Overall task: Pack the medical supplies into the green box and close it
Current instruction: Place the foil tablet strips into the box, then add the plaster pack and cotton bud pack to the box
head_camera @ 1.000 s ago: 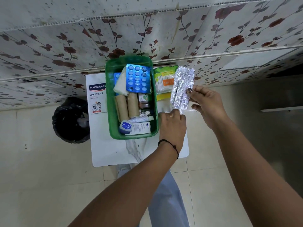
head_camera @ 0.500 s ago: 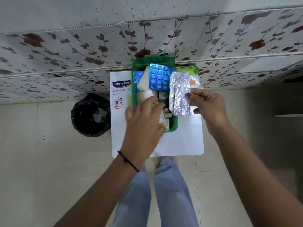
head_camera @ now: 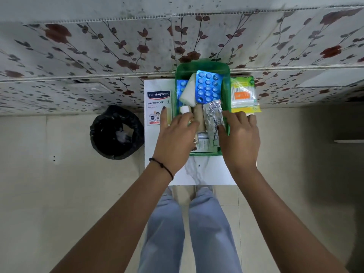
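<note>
Care helps: right hand (head_camera: 239,138) holding the foil strip (head_camera: 212,117) should lay it flat in the green box (head_camera: 226,91), while left hand (head_camera: 175,138) holding a small bottle (head_camera: 184,109) tucks it in.

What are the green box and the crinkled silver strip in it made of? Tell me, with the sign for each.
Green box: likely moulded plastic, semi-glossy; rounded corners, even colour, soft sheen on the rim.
Silver strip: apparently metal foil, shiny; sharp creases and broken glints. The right hand is pressing it into the box.

The left hand (head_camera: 176,138) and right hand (head_camera: 239,140) cover the near half of the green box (head_camera: 226,83). Contents beneath them stay hidden. Small print on the leaflet (head_camera: 202,144) inside is unreadable.
</note>
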